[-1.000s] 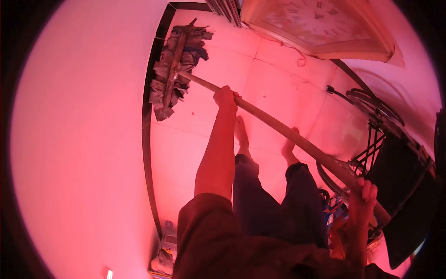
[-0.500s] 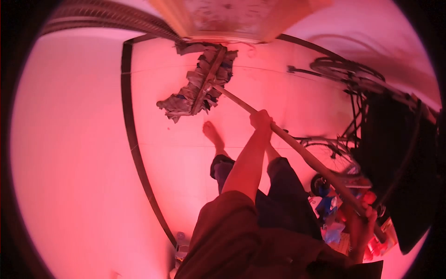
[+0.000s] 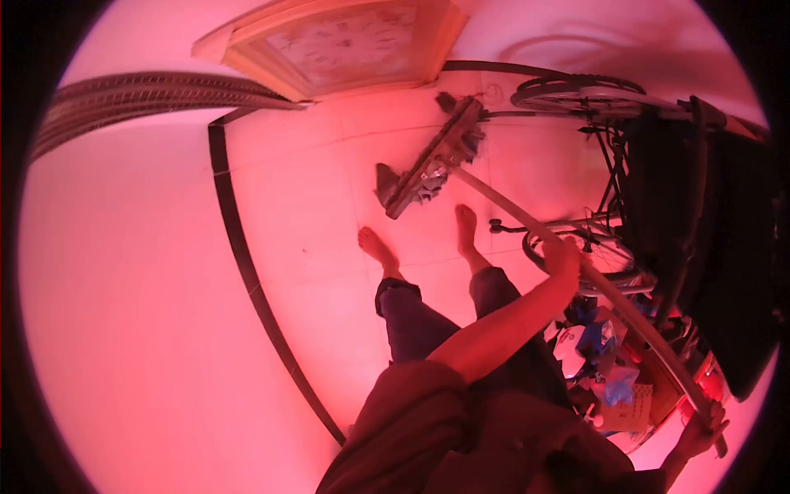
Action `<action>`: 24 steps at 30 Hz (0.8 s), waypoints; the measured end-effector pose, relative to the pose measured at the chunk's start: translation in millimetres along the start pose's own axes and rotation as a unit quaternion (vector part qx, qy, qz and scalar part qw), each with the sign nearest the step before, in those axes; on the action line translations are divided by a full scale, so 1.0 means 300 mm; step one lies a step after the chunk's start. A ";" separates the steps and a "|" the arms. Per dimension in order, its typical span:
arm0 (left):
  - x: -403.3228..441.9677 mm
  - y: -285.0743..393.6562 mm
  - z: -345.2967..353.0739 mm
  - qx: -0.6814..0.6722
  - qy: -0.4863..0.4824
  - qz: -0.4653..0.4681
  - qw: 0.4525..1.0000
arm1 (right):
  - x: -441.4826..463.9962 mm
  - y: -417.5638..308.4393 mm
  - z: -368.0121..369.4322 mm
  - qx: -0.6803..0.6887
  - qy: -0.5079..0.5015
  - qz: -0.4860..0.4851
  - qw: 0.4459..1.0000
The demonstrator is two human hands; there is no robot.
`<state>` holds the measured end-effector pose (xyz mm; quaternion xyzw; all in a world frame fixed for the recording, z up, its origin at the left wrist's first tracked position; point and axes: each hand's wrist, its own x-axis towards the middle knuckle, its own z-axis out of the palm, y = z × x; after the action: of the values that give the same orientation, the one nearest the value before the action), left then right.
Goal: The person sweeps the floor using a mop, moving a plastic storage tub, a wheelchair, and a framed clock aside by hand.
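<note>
A long wooden handle (image 3: 634,314) runs diagonally from the lower right up to a mop head (image 3: 432,169) with ragged cloth strips, which rests on the tiled floor ahead of my bare feet. Around the middle of the handle my left hand (image 3: 563,257) is closed, its arm stretched across my body. My right hand (image 3: 702,430) grips the handle close to its lower end, at the bottom right. The strips show mostly along the far and right side of the mop's bar, with a bunch at its left end.
A wheelchair (image 3: 658,189) stands on the right, its wheel near the handle. Below it lies a pile of bags and boxes (image 3: 609,370). A framed clock (image 3: 346,45) is at the top. A dark skirting strip (image 3: 239,239) edges the floor along the left wall (image 3: 123,288).
The mop head has moved from the left wall across the floor to the right. Both hands have shifted right with the handle, and the view has turned.
</note>
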<state>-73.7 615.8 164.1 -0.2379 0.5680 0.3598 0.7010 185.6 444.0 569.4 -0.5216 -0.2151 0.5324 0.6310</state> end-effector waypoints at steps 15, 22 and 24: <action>-0.493 0.611 -0.459 -0.195 -0.052 0.062 0.978 | 0.309 -0.011 0.225 0.025 -0.113 0.023 0.993; 0.031 1.120 -1.274 -0.147 0.170 0.292 0.930 | 0.207 1.055 0.963 -0.214 -0.178 0.142 0.950; 0.169 1.208 -1.522 -0.083 0.230 0.321 0.915 | 0.102 1.327 1.137 -0.198 -0.292 0.234 0.906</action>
<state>-635.1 516.4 31.8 -0.1760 0.7270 0.5472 0.3755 -264.2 573.6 331.3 -0.4926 -0.3621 0.7397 0.2813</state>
